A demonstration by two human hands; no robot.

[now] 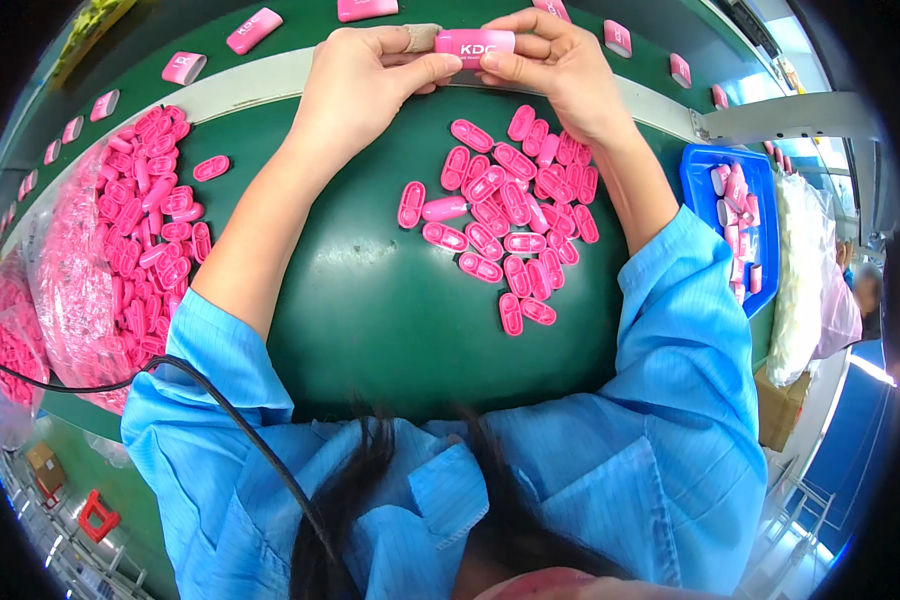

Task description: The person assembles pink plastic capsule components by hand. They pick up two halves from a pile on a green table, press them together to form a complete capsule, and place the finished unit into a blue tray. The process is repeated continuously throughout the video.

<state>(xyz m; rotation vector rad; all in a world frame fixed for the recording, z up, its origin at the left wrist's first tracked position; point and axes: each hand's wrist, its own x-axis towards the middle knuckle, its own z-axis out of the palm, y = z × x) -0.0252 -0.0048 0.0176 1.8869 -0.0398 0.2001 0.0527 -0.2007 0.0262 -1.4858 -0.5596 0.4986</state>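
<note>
Two hands, left hand, right hand, gripping pink case, blue tray right

1. The person wears a light blue work coat with fine vertical pinstripes, filling the lower middle and lower right of the frame.
2. Both sleeves are pushed up to about the elbow; the left sleeve bunches at lower left, the right sleeve at centre right.
3. A beige bandage wraps one finger of the left hand at top centre.
4. Dark hair hangs over the coat at bottom centre.
5. A thin black cable runs from the left edge across the left shoulder.
</note>
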